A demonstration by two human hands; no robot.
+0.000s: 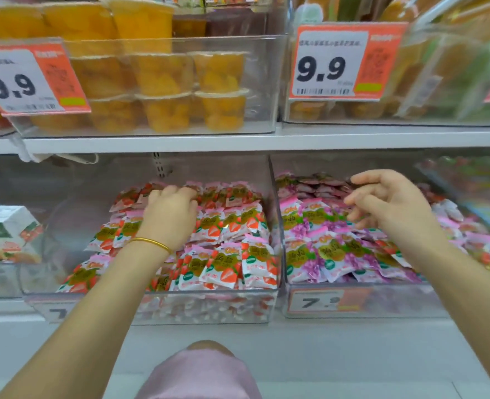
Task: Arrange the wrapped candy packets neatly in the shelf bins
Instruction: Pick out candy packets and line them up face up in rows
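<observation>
Two clear plastic bins stand side by side on the lower shelf. The left bin (151,309) holds several red-and-white strawberry candy packets (232,263) laid in rows. The right bin (382,303) holds several pink-and-purple candy packets (318,251), more loosely piled toward the back. My left hand (170,214), with a gold bangle on the wrist, rests palm down on the strawberry packets, its fingertips curled into the back row. My right hand (387,203) hovers over the right bin with fingers loosely spread and nothing in it.
A clear divider wall (275,214) separates the bins. The shelf above (238,141) carries bins of orange fruit cups (163,82) with 9.9 price tags (339,61). A boxed product (4,231) sits at the far left. My knee (206,370) shows at the bottom.
</observation>
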